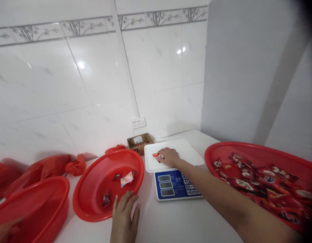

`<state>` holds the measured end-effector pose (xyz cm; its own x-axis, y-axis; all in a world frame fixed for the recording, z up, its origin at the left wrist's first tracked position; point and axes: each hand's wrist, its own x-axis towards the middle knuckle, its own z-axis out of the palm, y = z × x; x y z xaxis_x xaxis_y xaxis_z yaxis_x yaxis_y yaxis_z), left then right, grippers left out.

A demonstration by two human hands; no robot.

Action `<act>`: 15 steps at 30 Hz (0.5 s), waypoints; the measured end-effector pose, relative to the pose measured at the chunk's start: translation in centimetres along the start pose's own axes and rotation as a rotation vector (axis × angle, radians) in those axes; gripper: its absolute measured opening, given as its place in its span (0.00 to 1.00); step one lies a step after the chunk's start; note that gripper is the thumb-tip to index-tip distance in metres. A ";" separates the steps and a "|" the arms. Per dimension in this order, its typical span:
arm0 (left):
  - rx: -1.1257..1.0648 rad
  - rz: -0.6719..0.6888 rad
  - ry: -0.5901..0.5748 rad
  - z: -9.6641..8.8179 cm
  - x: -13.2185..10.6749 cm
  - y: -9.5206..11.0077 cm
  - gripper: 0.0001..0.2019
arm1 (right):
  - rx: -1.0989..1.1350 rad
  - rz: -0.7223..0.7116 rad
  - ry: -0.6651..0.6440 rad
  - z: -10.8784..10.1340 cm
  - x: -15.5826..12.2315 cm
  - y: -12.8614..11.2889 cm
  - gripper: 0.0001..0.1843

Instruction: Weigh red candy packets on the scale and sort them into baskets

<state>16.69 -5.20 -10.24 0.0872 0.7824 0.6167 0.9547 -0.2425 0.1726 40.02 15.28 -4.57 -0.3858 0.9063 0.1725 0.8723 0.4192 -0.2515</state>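
Observation:
My right hand [169, 157] reaches over the white pan of a digital scale [188, 153] and is closed on a red and white candy packet [158, 156] lying on the pan. My left hand [124, 216] lies flat on the white table with its fingers spread, its fingertips touching the near rim of a red mesh basket [87, 189]. That basket holds a few wrapped candies [126, 178]. The scale's blue front panel [175, 185] shows three displays.
A large red basket [247, 148] full of red candy packets stands at the right. Another red basket [44, 189] sits at the left, with red plastic bags [52, 165] behind it. A small cardboard box [140, 140] stands by the tiled wall under a socket [138, 122].

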 end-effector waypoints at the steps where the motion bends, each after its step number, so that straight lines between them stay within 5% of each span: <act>1: 0.002 0.002 -0.002 -0.1 0.1 0.0 0.13 | 0.007 -0.002 0.007 -0.2 0.0 0.1 0.22; 8: 0.002 0.015 -0.038 -1.2 0.9 0.6 0.13 | 0.128 0.085 0.130 -1.6 -1.7 0.7 0.30; 15: 0.013 0.041 0.016 -1.3 1.2 -0.1 0.11 | 0.441 0.041 0.414 -1.9 -10.9 2.0 0.22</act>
<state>16.34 -5.00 -8.49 0.1221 0.7624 0.6355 0.9540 -0.2668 0.1368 46.54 6.12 -5.19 -0.1279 0.8631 0.4886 0.6432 0.4472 -0.6216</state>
